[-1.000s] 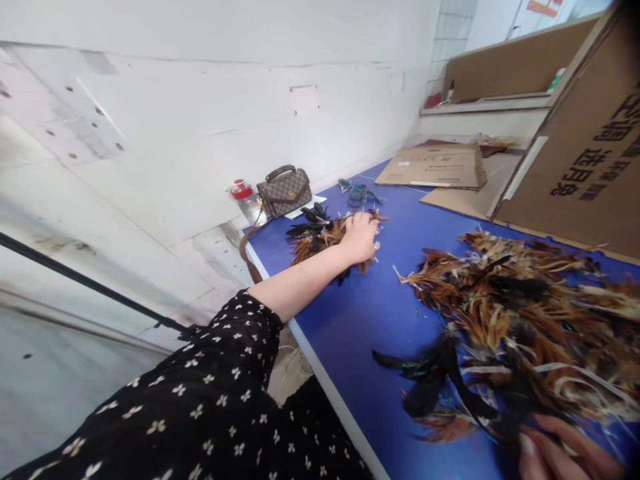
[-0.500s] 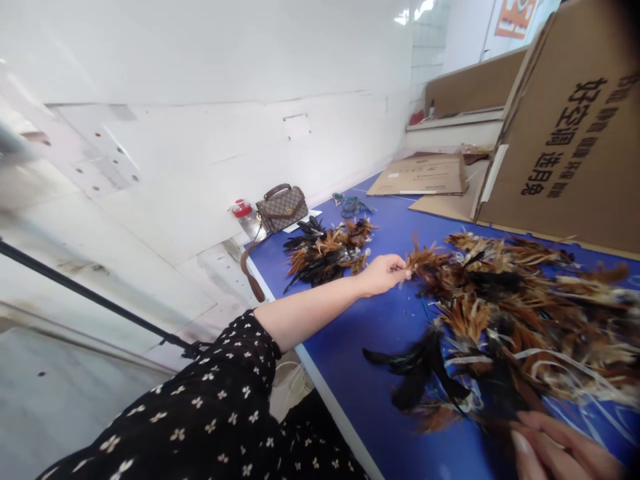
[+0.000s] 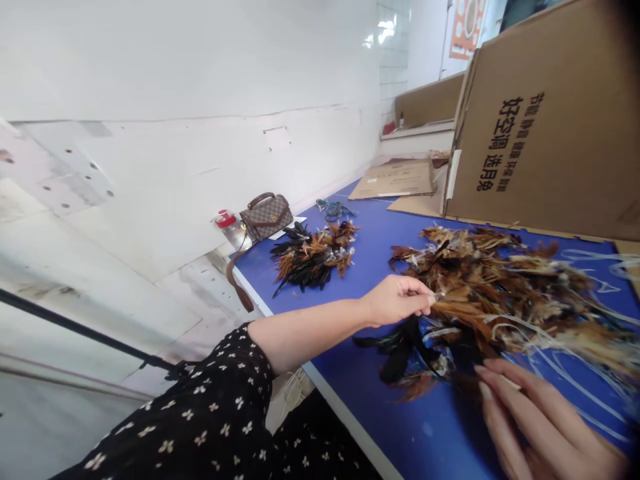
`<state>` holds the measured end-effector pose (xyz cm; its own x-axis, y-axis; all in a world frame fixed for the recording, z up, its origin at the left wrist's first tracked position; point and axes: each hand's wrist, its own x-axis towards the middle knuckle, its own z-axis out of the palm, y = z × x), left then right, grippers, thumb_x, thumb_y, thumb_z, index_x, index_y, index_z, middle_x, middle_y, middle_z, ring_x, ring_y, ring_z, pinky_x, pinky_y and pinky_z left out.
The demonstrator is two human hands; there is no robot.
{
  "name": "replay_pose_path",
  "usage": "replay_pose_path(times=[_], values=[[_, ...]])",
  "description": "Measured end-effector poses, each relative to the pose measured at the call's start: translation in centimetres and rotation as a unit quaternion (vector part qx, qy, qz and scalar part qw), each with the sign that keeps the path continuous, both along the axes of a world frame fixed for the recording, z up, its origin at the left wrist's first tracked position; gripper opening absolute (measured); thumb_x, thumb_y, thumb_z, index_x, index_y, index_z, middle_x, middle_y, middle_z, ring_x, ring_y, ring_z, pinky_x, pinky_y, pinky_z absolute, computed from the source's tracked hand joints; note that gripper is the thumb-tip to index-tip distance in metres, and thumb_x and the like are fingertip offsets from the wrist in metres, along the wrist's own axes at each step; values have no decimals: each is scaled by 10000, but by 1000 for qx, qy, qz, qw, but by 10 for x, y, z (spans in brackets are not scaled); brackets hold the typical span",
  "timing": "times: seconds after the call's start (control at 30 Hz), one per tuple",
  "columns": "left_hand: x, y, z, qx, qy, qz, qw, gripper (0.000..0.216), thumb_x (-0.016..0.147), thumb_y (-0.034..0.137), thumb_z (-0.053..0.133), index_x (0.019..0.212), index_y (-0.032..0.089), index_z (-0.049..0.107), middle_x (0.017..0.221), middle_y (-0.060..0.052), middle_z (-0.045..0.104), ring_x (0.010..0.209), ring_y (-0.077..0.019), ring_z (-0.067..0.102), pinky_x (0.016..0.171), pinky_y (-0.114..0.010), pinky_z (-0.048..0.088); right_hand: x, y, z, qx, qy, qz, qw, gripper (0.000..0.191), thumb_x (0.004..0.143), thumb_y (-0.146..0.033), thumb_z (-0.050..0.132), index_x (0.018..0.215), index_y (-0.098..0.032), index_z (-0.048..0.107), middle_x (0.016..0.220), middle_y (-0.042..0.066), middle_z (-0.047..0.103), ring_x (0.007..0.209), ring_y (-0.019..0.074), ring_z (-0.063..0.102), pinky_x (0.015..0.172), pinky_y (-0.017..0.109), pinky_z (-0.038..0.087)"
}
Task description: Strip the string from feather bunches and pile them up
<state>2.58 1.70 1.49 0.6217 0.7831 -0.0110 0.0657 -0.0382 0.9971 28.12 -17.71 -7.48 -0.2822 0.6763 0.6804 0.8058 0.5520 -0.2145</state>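
Note:
My left hand (image 3: 400, 300) reaches over the blue table, its thumb and fingers closed on the pale tied end of a brown feather bunch (image 3: 463, 305). That bunch lies at the near edge of a large pile of brown, tan and black feathers (image 3: 520, 273). Lower right, my right hand (image 3: 545, 420) is closed, fingertips pinching dark feathers (image 3: 467, 353); their held end is hidden by the fingers. Left of those fingertips is a spray of glossy black feathers (image 3: 400, 350). White cords (image 3: 555, 363) trail through the pile beside my right hand.
A second feather heap (image 3: 315, 257) lies on the blue table (image 3: 340, 363) at left. Behind it are a checked handbag (image 3: 267, 217), a red-capped bottle (image 3: 233, 227) and blue-green strands (image 3: 335, 210). A large cardboard box (image 3: 545, 133) and flat cardboard (image 3: 395, 179) stand at the back.
My left hand has moved from the pile's left tip towards its near edge and now grips a brown bunch there. My right hand has come further into view. The whole view has shifted.

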Motion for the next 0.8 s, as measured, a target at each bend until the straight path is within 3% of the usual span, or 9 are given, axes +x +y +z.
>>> replay_pose_path(times=[0.07,0.17,0.23,0.3,0.37,0.43,0.5,0.63,0.8], values=[[7,-13,0,51,30,-41,997,332,939,467,842,973,143,777,827,-42,757,723,-115,629,745,-283,511,-13,-5,17,35,7,-40,999,526,1094,-281,635,1619,-271,637,1578,93,695,1340,272,745,1230,425,584],[16,-29,0,211,75,-102,969,170,1006,307,720,965,159,791,896,-74,782,788,-153,664,829,-324,552,-29,-8,44,84,16,-100,991,692,1081,-241,693,1741,-306,494,1635,79,653,1280,245,765,1238,403,552],[21,-38,2,314,91,-135,935,141,994,241,693,952,169,806,946,-101,796,892,-196,713,938,-362,572,-33,-6,55,92,-9,-134,987,718,1090,-253,686,1767,-294,453,1659,90,638,1281,267,771,1156,392,592],[25,-45,4,351,82,-140,922,149,988,236,689,963,171,820,959,-115,795,920,-211,727,960,-375,576,-31,-3,58,88,-37,-157,983,640,1111,-272,646,1734,-247,499,1593,107,694,1204,271,801,1016,364,632],[27,-51,6,305,46,-114,944,171,991,301,725,1000,165,829,934,-101,783,817,-178,686,849,-350,564,-28,1,53,87,-29,-169,981,487,1129,-291,617,1605,-194,631,1371,112,805,1013,234,824,871,329,631],[31,-56,6,192,-13,-85,977,272,955,411,817,1052,157,832,919,-75,770,740,-134,623,748,-316,518,-27,5,45,85,26,-173,981,340,1135,-325,612,1402,-171,754,1112,92,840,846,195,797,772,301,613],[36,-59,4,67,-71,-84,992,440,855,516,930,1076,148,834,920,-56,764,741,-110,603,734,-298,492,-30,9,38,62,108,-180,976,310,1129,-402,615,1220,-185,816,981,78,831,762,180,768,722,291,611],[49,-62,2,-63,-154,-63,984,581,700,565,1036,1020,123,835,923,-43,763,761,-88,599,734,-269,468,-40,12,36,-51,290,-187,937,471,1049,-631,640,1107,-210,843,929,77,848,680,198,761,659,308,643],[49,-57,2,-129,-246,29,960,575,768,587,997,1027,143,740,1021,-80,811,910,-168,750,866,-314,567,-42,10,48,-157,403,-200,879,568,925,-708,723,1155,-201,838,794,68,805,556,216,724,537,313,603]])
